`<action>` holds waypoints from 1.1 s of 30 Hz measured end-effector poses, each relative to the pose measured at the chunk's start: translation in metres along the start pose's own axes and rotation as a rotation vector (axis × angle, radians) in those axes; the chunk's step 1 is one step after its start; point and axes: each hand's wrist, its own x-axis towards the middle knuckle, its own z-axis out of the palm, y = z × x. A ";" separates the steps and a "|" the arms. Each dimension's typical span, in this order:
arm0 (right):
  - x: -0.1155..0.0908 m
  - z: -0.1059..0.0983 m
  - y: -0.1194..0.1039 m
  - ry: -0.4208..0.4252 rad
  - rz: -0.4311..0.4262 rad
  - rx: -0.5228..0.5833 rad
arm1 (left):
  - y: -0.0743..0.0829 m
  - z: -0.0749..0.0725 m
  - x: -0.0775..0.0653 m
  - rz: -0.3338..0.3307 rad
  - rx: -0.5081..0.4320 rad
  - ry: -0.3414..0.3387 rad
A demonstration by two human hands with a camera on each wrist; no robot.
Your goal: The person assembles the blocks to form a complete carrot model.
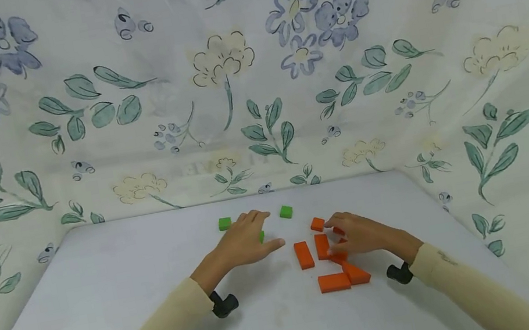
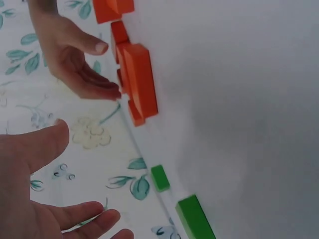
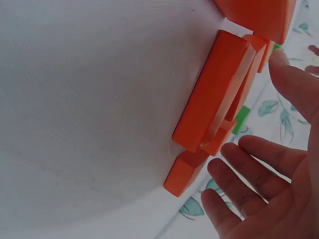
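Note:
My left hand (image 1: 246, 242) hovers with fingers and thumb spread, holding nothing. It partly covers one green block (image 1: 262, 236); a second green block (image 1: 225, 224) lies just left of its fingers and a third green block (image 1: 286, 212) to their right. Over a loose group of orange blocks is my right hand (image 1: 358, 233), its fingers extended and slightly bent around nothing, as the right wrist view shows. Beside it stand an upright orange block (image 1: 304, 255), another orange block (image 1: 322, 247) and a small orange cube (image 1: 317, 224). Several orange pieces are partly hidden beneath that hand.
Nearer the front lie a flat orange rectangular block (image 1: 334, 282) and an orange triangular block (image 1: 355, 273), side by side. Everything sits on a white table (image 1: 161, 301). A floral cloth (image 1: 178, 97) hangs behind the table and along its sides.

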 end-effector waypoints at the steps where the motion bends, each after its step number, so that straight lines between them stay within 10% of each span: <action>1: 0.001 0.001 -0.001 -0.014 0.007 -0.002 | 0.003 0.004 0.002 0.003 -0.014 -0.023; 19: 0.009 0.007 0.002 -0.027 -0.096 -0.140 | 0.035 0.060 0.022 0.068 0.024 -0.180; 33: 0.010 0.006 -0.008 -0.030 -0.069 -0.208 | 0.001 0.033 -0.005 0.023 -0.152 -0.118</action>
